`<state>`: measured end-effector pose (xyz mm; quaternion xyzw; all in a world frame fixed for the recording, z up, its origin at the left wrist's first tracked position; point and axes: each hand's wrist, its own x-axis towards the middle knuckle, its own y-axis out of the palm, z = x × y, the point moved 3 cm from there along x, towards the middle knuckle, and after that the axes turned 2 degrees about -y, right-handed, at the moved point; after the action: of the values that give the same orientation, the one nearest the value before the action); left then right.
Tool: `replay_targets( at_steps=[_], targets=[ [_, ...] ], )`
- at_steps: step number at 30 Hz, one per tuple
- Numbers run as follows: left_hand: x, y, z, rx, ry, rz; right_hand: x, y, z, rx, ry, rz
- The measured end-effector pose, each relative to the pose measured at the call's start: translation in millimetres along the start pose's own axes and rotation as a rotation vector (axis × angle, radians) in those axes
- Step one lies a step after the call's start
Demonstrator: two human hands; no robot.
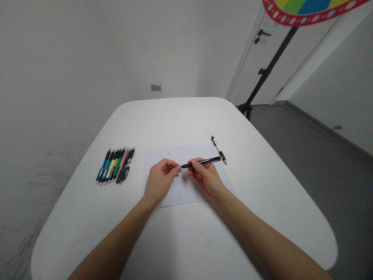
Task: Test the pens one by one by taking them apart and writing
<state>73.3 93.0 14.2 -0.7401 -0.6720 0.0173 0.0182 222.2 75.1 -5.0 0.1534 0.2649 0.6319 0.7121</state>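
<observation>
My right hand (205, 177) pinches a black pen (201, 162) between thumb and fingers, and the pen points left and slightly down. My left hand (161, 179) has curled fingers, and its fingertips are right by the pen's left tip. I cannot tell whether they touch it. Both hands hover over a white paper sheet (183, 190) lying on a white table (175, 120). A white-and-black pen (218, 149) lies at the sheet's upper right corner, just beyond my right hand. To the left sits a row of several multicoloured pens (115, 165).
The rounded table edge curves around the far side, with a grey floor (305, 175) to the right. Behind the table are a black stand (268, 70), a white door (279, 58) and a colourful wheel (305, 7) overhead.
</observation>
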Motion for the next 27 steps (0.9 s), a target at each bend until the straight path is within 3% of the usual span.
replay_targets(
  at_steps=[4,7,9,15,18,21,24,27],
  targets=[
    [0,0.7,3,0.04,0.017,-0.01,0,0,-1,-0.021,-0.016,-0.007],
    [-2,-1.6,3,0.153,0.112,-0.043,-1,0,-3,-0.014,0.008,-0.026],
    [-5,-3.4,0,0.28,0.248,-0.057,-3,0,-3,0.001,0.034,-0.031],
    [-14,-4.0,-10,0.596,0.823,-0.038,-4,2,-4,0.039,0.086,0.006],
    [-16,-2.9,-11,0.657,0.964,-0.034,-3,1,-4,0.041,0.091,0.011],
    [-16,-2.3,-12,0.647,0.904,-0.033,-2,0,-3,0.047,0.081,0.008],
    [-13,-3.4,-11,0.588,0.651,-0.032,-2,1,-2,0.056,0.072,0.006],
    [-10,-2.6,-8,0.539,0.372,0.041,-2,1,-2,0.038,0.065,0.014]
  ],
)
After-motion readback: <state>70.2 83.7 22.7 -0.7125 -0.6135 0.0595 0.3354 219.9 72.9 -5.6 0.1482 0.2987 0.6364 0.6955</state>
